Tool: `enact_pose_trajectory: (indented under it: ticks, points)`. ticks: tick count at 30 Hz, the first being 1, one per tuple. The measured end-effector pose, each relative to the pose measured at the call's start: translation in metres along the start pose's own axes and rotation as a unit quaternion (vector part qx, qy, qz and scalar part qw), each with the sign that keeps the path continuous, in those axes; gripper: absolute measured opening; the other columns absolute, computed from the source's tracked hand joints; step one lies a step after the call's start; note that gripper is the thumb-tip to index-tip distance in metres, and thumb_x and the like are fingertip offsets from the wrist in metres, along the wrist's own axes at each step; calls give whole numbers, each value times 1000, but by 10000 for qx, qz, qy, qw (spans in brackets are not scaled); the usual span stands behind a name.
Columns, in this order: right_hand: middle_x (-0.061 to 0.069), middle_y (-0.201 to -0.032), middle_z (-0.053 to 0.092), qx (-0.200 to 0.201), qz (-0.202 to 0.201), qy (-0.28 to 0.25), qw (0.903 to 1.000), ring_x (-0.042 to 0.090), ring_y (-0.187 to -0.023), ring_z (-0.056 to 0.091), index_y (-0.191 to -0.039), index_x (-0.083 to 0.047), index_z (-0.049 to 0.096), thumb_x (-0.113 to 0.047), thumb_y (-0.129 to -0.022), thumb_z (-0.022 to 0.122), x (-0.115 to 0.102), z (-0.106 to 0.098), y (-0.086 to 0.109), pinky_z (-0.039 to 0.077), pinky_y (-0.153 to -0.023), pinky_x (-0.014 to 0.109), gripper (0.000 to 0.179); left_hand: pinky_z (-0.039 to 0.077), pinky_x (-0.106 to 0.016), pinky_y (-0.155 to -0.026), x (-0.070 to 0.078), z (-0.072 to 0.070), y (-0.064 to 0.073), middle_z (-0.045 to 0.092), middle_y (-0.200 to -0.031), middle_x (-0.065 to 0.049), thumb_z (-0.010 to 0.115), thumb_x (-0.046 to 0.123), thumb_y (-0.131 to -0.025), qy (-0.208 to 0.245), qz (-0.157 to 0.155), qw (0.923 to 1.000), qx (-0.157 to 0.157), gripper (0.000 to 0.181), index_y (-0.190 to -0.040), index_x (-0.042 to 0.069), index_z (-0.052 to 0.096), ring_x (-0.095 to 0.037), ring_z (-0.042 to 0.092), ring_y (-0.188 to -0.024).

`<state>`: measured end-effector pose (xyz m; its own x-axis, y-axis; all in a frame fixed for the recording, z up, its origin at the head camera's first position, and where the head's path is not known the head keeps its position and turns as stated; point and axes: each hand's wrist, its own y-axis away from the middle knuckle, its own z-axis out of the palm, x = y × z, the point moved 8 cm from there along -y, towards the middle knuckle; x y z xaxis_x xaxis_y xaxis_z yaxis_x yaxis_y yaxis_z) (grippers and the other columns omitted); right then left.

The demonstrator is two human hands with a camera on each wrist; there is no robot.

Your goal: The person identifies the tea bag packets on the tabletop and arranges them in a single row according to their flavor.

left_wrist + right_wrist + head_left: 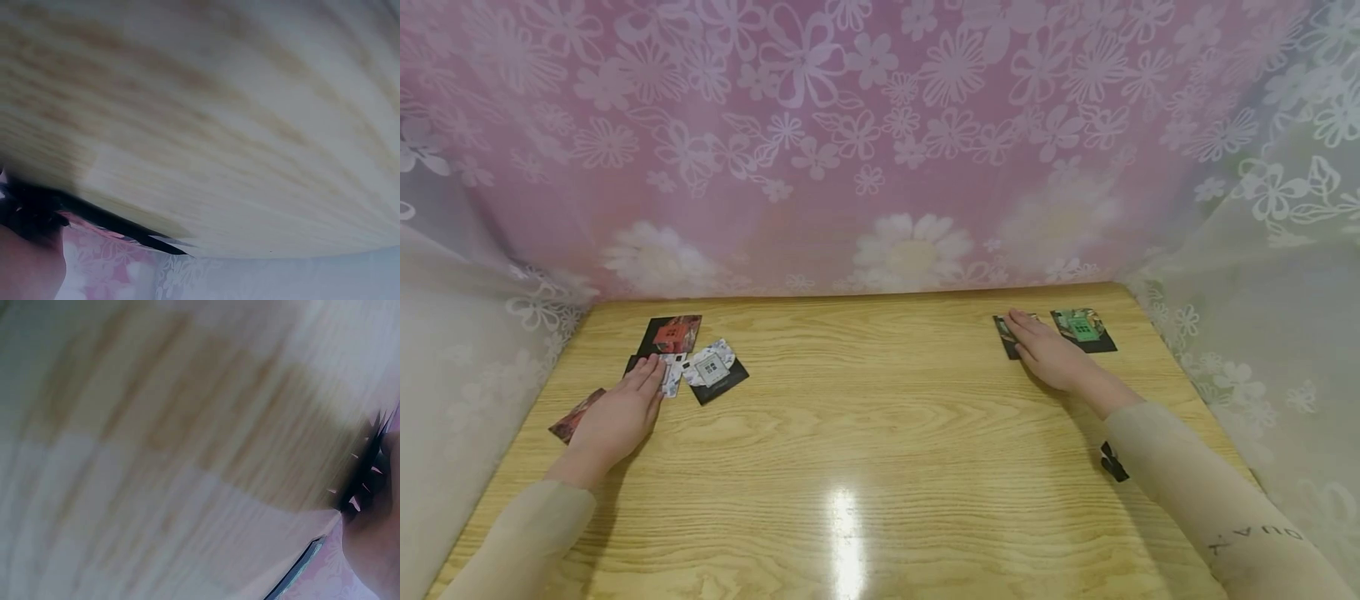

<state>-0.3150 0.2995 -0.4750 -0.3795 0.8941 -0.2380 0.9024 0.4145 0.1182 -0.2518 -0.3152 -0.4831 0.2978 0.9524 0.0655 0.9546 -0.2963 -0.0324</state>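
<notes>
Table (865, 425): looked wooden, smooth, glossy at lower centre
Cards (713, 371): looked like printed paper
Curtain (865, 175): looked sheer
Sleeves (1187, 475): were matt cloth

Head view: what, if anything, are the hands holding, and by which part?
Nothing is visibly gripped: the left hand rests on a white-patterned card, the right hand on a green-and-black card.

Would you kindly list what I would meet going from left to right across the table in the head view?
Lower red card, left hand, upper red card, uncovered grey card, right hand, rightmost green card.
</notes>
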Motion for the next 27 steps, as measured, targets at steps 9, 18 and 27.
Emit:
enact_pose_trajectory:
  ticks: [9, 18, 27]
  points:
    - [33, -171, 24, 224, -158, 34, 9996, 52, -159, 24, -164, 8, 27, -12, -112, 47, -2, 0, -1, 26, -128, 70, 59, 44, -70, -115, -2, -6, -3, 39, -160, -39, 57, 16, -108, 197, -180, 9992, -283, 58, -155, -14, 43, -57, 41, -147]
    - [33, -172, 23, 159, -124, 146, 9997, 50, -160, 23, -164, 9, 27, -13, -114, 45, -2, 2, -1, 25, -130, 67, 58, 36, -75, -117, 1, -20, -8, 32, -163, -40, 57, 15, -107, 456, -236, 9978, -431, 62, -159, -12, 37, -61, 34, -148]
    - [33, -172, 22, 205, -81, 217, 9995, 50, -160, 23, -164, 9, 27, -13, -114, 45, 1, 3, 0, 24, -131, 66, 58, 40, -67, -122, 38, -26, -18, 46, -158, -36, 62, 20, -107, -264, 430, 9987, -17, 58, -155, -9, 47, -55, 44, -147]
